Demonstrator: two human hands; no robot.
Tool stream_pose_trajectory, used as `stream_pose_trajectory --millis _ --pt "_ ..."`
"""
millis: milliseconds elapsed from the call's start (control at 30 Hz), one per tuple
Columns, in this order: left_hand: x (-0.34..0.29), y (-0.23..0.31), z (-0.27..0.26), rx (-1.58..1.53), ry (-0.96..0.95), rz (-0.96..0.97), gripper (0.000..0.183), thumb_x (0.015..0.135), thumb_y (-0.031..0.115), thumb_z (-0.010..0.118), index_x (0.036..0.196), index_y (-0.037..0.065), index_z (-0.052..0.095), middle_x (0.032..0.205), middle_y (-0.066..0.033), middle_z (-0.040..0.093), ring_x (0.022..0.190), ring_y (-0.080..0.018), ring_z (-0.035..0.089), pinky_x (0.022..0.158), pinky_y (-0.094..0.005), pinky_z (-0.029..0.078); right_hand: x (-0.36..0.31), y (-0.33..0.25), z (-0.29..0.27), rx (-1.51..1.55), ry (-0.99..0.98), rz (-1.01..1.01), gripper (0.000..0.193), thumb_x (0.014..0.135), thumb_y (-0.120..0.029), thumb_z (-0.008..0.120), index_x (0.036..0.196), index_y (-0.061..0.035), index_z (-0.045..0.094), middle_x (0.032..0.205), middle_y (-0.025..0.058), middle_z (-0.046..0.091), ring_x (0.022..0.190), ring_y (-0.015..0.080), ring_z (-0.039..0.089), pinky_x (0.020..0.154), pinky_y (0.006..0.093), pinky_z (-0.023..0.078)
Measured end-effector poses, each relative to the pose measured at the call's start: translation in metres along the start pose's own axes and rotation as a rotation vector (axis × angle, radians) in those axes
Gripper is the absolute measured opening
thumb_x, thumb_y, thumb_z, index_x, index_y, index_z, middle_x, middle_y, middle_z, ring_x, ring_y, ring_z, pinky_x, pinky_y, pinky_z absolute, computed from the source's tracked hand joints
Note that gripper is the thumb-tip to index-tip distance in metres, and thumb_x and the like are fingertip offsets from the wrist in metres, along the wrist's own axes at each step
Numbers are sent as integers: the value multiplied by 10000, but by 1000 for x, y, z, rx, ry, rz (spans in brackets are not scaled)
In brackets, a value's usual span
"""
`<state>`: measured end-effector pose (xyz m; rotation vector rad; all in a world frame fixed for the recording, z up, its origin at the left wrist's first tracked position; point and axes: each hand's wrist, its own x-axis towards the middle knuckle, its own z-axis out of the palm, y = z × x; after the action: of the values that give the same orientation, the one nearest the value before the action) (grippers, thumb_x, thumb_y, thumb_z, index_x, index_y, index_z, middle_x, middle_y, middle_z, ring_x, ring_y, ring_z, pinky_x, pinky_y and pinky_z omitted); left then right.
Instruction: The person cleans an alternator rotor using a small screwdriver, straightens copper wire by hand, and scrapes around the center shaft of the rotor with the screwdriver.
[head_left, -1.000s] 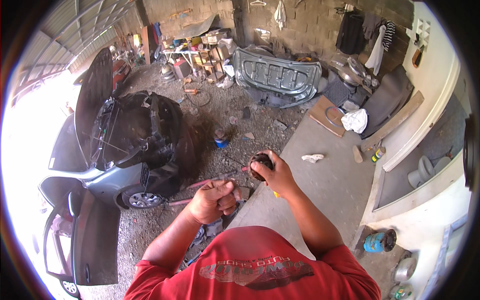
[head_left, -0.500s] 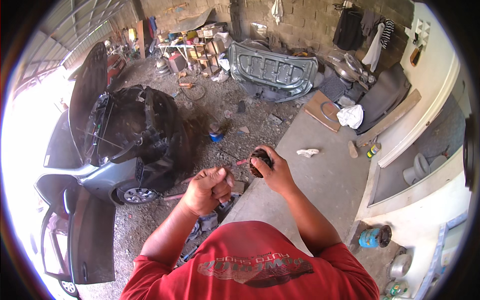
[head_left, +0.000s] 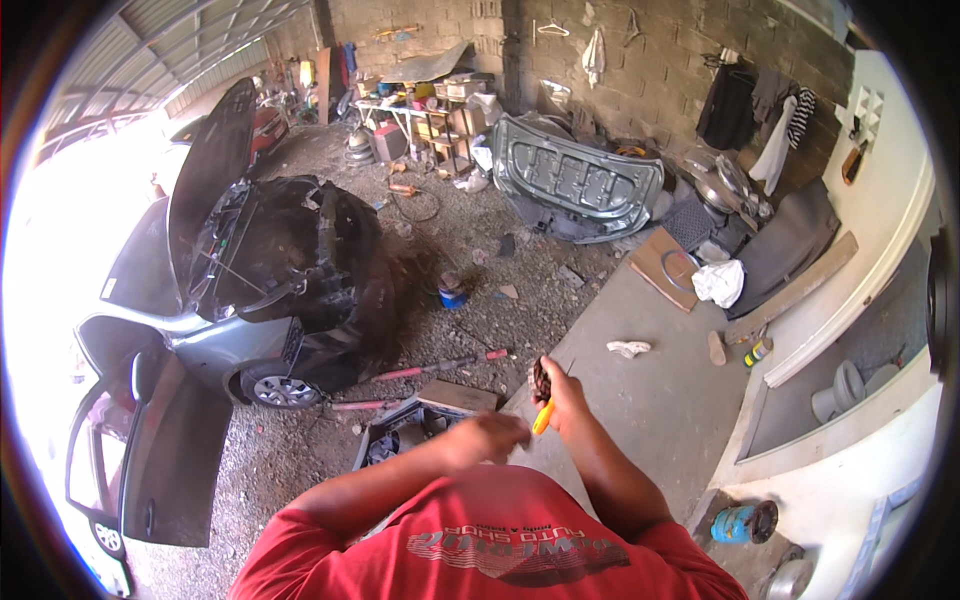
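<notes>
My right hand (head_left: 566, 398) is closed round a dark brown, ring-like metal part (head_left: 541, 380), its rim facing left. Below that part, a yellow-handled tool (head_left: 543, 416) lies against the same hand. A thin line showing above the fingers may be its shaft, so its exact kind is unclear. My left hand (head_left: 488, 438) hovers just left of the yellow handle, smeared by motion. I cannot make out its fingers or whether they touch the handle.
At the left stands a grey car (head_left: 215, 345) with hood and door open. A dark crate (head_left: 385, 432), a board (head_left: 458, 396) and a pink-red bar (head_left: 440, 366) lie on gravel ahead. A trunk lid (head_left: 578, 180) leans farther back. A white rag (head_left: 628, 348) lies on the concrete.
The dark part has tilted and come lower in my right hand. The yellow-handled tool now shows beside it. My left hand, a closed fist before, has moved right and toward me.
</notes>
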<state>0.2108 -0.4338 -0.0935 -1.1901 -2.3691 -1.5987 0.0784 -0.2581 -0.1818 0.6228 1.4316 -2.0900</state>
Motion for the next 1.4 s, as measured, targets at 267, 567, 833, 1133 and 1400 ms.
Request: stream_pose_trajectory --millis 267,567,833,1133,1400 --pt "7 -133 -26 131 -31 -848 287 994 184 569 1216 101 730 958 -92 706 743 -211 677 693 -397 585 58 52 -75 -262 -94 183 693 929 -667 686 1115 -2 619 741 117 669 510 268 649 390 349 419" --pt "-32 -217 -18 -76 176 -1471 204 1004 200 617 928 79 763 718 -73 598 637 -176 550 558 -371 450 36 79 -161 -468 86 89 498 962 -469 724 1140 -24 588 830 137 666 594 247 660 448 337 454" --pt "13 -144 -103 -865 658 -1214 285 1080 258 573 909 43 650 593 53 358 510 -117 318 573 -329 358 18 106 -210 -375 158 146 442 984 -400 708 1202 -38 579 816 124 673 562 243 642 429 333 429" --pt "35 -126 -68 -1050 589 -1138 279 1071 227 574 833 85 604 603 66 341 509 -110 298 564 -317 336 22 109 -218 -376 130 120 381 996 -364 698 1186 -45 611 828 103 681 574 221 640 439 328 436" --pt "41 -132 -68 -969 819 -1207 279 1076 242 566 857 75 607 592 59 330 508 -119 331 568 -304 376 12 113 -218 -345 99 83 371 1003 -351 688 1162 -23 613 853 120 687 577 224 638 435 325 435"
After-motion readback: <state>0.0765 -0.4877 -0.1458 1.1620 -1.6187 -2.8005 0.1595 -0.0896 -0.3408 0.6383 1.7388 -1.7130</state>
